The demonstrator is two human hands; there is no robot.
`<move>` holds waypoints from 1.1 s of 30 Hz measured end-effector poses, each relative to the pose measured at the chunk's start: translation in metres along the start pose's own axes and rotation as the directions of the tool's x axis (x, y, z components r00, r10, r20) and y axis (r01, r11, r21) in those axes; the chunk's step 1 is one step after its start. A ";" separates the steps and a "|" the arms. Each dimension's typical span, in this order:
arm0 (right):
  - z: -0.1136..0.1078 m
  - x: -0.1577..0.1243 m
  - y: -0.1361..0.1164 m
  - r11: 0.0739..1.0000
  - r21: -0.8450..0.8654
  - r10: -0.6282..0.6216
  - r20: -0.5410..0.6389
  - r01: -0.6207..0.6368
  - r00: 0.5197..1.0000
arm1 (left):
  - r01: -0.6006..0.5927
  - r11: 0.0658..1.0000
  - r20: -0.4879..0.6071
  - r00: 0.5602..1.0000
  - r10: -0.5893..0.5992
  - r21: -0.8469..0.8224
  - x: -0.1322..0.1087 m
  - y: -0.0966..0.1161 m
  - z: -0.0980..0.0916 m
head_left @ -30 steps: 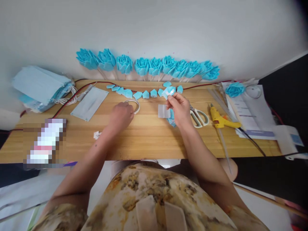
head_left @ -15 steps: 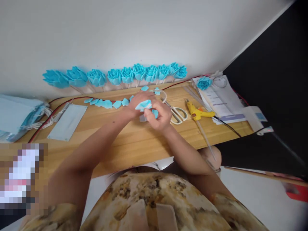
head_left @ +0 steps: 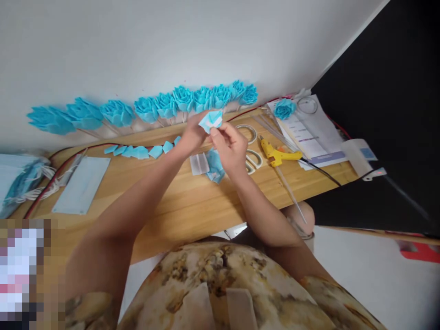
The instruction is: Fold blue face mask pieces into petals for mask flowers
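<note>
A small blue flower piece (head_left: 211, 120), with folded petals and a paler middle, is held up between my two hands over the table. My right hand (head_left: 231, 145) pinches its lower edge with thumb and fingers. Behind and to its left, my left hand (head_left: 194, 134) grips it too, its fingers largely hidden. Below my hands lie a crumpled blue piece (head_left: 216, 167) and a pale square sheet (head_left: 199, 164). White-handled scissors (head_left: 253, 160) rest just right of my right hand, partly covered. A row of loose blue petals (head_left: 140, 152) lies left of my left hand.
Several finished blue flowers (head_left: 182, 97) on sticks lean along the wall. Another flower (head_left: 284, 109) lies on printed papers (head_left: 321, 137). A yellow glue gun (head_left: 277, 153) with a black cord sits at right. At left are a face mask (head_left: 82, 185) and a bag (head_left: 20, 178).
Both hands have lifted the blue flower piece up and away from me, turning it. The crumpled blue piece and pale sheet below are more exposed. The camera view has shifted slightly.
</note>
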State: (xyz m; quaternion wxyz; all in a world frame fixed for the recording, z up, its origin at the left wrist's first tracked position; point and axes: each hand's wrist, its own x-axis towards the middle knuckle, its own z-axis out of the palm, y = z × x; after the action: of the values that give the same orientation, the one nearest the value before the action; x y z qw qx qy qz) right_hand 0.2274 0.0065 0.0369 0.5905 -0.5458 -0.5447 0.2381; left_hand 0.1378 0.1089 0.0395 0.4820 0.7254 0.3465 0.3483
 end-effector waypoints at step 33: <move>0.028 -0.010 0.024 0.968 0.133 0.098 0.586 -0.215 0.805 | 0.256 0.940 -0.165 0.941 -0.296 -0.227 -0.147 -0.029 -0.066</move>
State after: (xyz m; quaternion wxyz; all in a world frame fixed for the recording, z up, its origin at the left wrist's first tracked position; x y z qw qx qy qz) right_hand 0.2069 0.0153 0.0062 0.4270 -0.4321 -0.6245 0.4909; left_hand 0.0018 0.0243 0.0062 0.5610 0.5787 0.4537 0.3803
